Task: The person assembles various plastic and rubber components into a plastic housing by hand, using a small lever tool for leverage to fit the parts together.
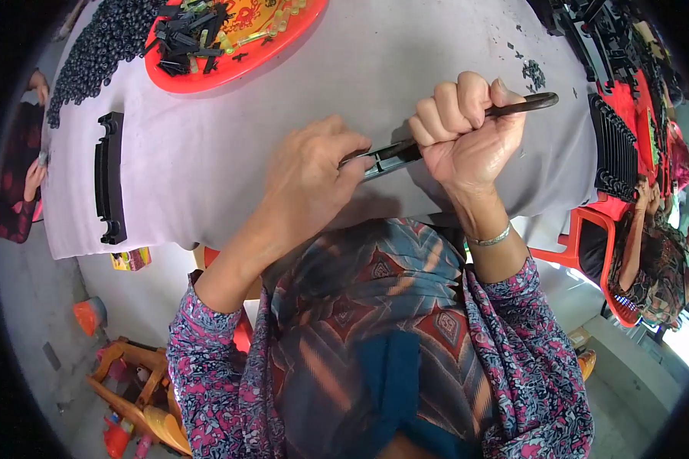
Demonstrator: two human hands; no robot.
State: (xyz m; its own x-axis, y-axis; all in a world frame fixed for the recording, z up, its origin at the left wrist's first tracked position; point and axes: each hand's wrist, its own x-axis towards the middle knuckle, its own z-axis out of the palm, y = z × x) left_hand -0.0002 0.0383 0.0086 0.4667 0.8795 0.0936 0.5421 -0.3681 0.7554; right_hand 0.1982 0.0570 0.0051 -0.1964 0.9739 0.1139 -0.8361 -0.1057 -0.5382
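My right hand (467,138) is closed in a fist around a dark-handled tool (542,101). Its rounded handle end sticks out past the thumb, and the fist hides its middle, so its kind cannot be made out. From the other side of the fist a narrow black and grey strip-shaped part (394,158) reaches to my left hand (306,180), which pinches its end between thumb and fingers. Whether tool and part are joined or only touching is hidden. Both hands are above the cloth-covered table (230,145), close to my body.
A long black plastic part (109,180) lies at the left. Behind it are a heap of small black round pieces (103,53) and a red tray (207,83) of black strips and yellowish clear pieces. Similar black parts (612,145) are stacked right, near a red chair (574,241) and other people.
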